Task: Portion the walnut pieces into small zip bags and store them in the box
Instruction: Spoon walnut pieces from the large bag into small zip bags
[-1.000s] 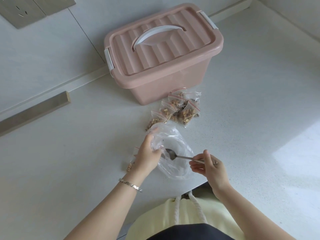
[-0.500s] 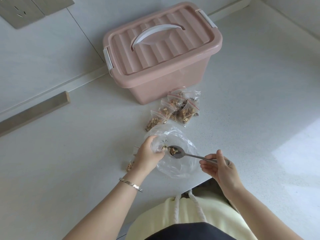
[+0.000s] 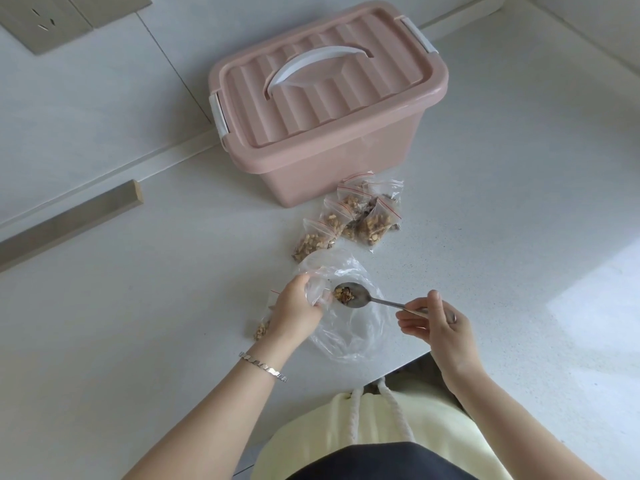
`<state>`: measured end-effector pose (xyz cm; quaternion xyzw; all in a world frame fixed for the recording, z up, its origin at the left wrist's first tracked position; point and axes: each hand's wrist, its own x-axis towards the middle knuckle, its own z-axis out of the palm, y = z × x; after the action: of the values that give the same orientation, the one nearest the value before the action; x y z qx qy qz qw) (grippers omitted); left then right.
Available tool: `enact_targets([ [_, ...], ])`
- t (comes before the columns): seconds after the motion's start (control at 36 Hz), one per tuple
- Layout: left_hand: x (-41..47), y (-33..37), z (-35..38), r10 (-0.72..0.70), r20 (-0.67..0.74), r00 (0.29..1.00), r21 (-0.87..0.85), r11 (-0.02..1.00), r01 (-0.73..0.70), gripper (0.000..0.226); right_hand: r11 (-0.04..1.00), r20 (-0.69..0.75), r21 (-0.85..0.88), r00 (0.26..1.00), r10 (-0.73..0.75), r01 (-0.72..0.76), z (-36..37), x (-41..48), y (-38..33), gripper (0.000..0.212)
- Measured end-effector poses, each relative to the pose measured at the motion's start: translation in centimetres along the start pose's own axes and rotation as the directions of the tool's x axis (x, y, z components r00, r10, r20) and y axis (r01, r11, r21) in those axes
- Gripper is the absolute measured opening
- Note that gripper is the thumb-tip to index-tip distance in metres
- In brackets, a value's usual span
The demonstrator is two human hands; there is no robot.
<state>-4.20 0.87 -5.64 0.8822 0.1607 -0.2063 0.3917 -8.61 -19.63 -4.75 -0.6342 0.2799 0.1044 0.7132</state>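
Walnut pieces: a small heap in the bowl of the spoon, just beside the left hand and over the big clear bag.
Spoon: metal and held about level, with its bowl toward the left hand and the end of its handle in the right hand.
Right hand: thumb and fingers pinch the spoon handle narrowly.
Left hand: fingers are curled round a bunched edge of the big clear bag, lifting it.
Big clear bag: crumpled, on the counter between the two hands and on to the near edge.
Small zip bag: has a red strip and is mostly hidden under the left hand; a few walnuts show by the wrist. I cannot tell whether the hand holds it.
Filled bags: a cluster holding walnuts, beyond both hands, with the farthest just beside the box.
Box: pink, lid on, white handle and clips, past the filled bags.
Bracelet: silver, on the left wrist.
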Motion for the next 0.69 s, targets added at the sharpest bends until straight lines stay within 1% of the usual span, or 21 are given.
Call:
enact_targets([
  [0.19,-0.3,0.9,0.0,-0.056,-0.011,0.998,-0.075,0.996,0.055,0.041,0.987,0.022,0.091,0.991,0.133,-0.135,0.0,0.2,0.2,0.043],
  [0.31,-0.5,0.9,-0.1,-0.077,0.038,0.996,-0.189,0.979,0.082,0.046,0.968,0.024,0.155,0.980,0.199,-0.200,-0.5,0.3,0.5,0.044],
  [0.36,-0.4,0.7,-0.1,-0.056,0.034,0.998,-0.210,0.976,0.062,0.049,0.962,0.024,0.171,0.977,0.210,-0.211,-0.9,0.3,0.5,0.044],
  [0.47,-0.2,0.2,-0.1,-0.071,-0.027,0.997,-0.173,0.983,0.065,0.051,0.975,-0.030,0.151,0.985,0.170,-0.163,-1.8,0.3,0.3,0.045],
  [0.56,-0.3,0.2,0.0,-0.064,-0.010,0.998,-0.132,0.989,0.062,0.050,0.991,-0.068,0.088,0.992,0.108,-0.102,-2.0,0.5,0.0,0.044],
  [0.69,0.0,0.1,0.3,-0.016,-0.013,1.000,-0.034,0.999,0.015,0.045,0.999,-0.065,-0.002,0.997,0.034,-0.034,-1.1,0.7,0.1,0.042],
])
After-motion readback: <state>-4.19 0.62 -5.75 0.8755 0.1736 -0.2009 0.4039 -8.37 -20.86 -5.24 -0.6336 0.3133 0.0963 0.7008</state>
